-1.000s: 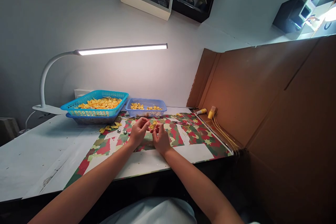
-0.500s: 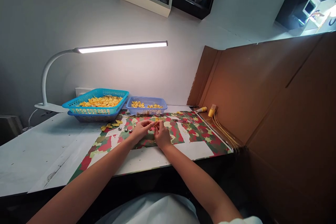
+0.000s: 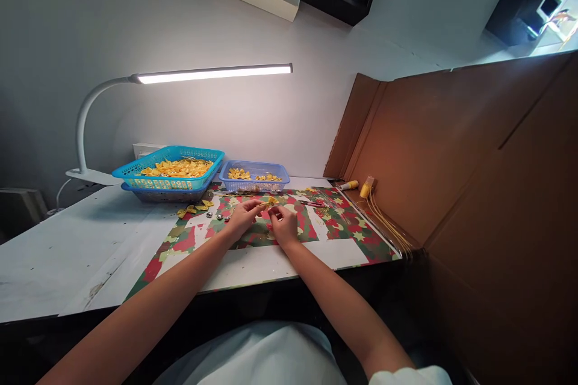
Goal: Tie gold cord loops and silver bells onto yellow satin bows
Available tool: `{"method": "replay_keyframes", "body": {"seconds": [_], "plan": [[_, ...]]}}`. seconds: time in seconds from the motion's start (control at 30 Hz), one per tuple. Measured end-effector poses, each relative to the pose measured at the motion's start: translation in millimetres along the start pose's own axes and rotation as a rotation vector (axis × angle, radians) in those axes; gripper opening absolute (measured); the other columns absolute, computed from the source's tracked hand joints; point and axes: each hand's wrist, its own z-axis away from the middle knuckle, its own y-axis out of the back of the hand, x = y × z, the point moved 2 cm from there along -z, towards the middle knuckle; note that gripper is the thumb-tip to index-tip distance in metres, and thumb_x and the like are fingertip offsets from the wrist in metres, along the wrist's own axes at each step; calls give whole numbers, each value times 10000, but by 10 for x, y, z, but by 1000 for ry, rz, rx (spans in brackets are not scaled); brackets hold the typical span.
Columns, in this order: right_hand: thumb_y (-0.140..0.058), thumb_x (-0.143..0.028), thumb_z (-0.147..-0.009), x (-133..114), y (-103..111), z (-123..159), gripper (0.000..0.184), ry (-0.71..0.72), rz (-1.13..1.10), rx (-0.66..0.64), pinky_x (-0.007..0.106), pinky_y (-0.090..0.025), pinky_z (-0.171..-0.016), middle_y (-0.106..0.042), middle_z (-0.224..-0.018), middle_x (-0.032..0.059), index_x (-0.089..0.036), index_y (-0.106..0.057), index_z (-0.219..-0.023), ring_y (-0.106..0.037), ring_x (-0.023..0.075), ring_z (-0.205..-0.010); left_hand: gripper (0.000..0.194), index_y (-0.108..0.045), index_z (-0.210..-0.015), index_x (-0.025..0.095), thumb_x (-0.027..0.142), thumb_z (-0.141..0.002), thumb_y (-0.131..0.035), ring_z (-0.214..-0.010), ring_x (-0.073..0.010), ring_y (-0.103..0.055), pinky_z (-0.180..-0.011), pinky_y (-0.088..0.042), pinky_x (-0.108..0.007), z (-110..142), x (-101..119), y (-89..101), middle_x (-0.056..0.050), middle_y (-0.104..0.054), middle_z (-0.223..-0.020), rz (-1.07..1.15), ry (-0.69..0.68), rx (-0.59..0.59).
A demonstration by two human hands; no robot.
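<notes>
Above the patterned sheet on the table, my left hand (image 3: 244,218) pinches a small yellow ribbon bow (image 3: 271,200) between thumb and fingertips. My right hand (image 3: 284,225) is close beside it, thumb and fingers pressed together just below the bow. Whatever is between the right fingertips is too small to make out. Several loose yellow bows (image 3: 190,209) lie to the left of my hands. Between them and my left hand are a few small silvery round pieces, like bells (image 3: 220,216).
A turquoise basket (image 3: 169,183) heaped with yellow bows stands on another basket at the back left. Beside it is a blue-violet basket (image 3: 255,184) with yellow pieces. A lamp (image 3: 212,74) reaches overhead. Red-handled tool (image 3: 311,203), golden wires (image 3: 388,222) and cardboard wall (image 3: 433,150) are on the right.
My right hand has moved slightly away from my left, and the yellow bow shows more clearly between them. The whole view has shifted a little.
</notes>
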Motion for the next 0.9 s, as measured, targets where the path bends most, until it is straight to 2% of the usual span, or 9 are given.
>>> {"method": "replay_keyframes", "body": {"seconds": [0.27, 0.43, 0.73, 0.9], "plan": [[-511, -222, -852, -54, 28, 17, 185, 49, 143, -9, 230, -419, -576, -665, -709, 1, -189, -641, -725, -538, 120, -561, 439, -699, -694, 161, 579, -562, -728, -556, -139, -525, -463, -385, -218, 15, 19, 3, -23, -613, -596, -38, 6, -4], [-486, -185, -856, -75, 23, 30, 180, 115, 225, -22, 226, -405, -593, -665, -758, 9, -194, -644, -769, -545, 126, -595, 442, -705, -694, 164, 576, -538, -742, -534, -135, -517, -454, -373, -225, -2, -6, -2, -18, -623, -584, -12, 13, 21], [-482, -168, -868, -63, 8, 29, 186, 132, 279, -25, 224, -386, -595, -666, -772, 9, -195, -643, -779, -556, 133, -618, 367, -698, -669, 164, 486, -512, -778, -433, -84, -396, -407, -285, -216, 7, 8, 5, 28, -562, -507, 30, 70, 27], [-501, -178, -870, -47, 1, 12, 183, 116, 291, -19, 224, -390, -600, -674, -777, 15, -194, -654, -772, -584, 143, -667, 340, -686, -645, 170, 491, -551, -746, -475, -109, -456, -452, -340, -236, -17, -26, 4, -1, -621, -556, -22, -29, 0]]}}
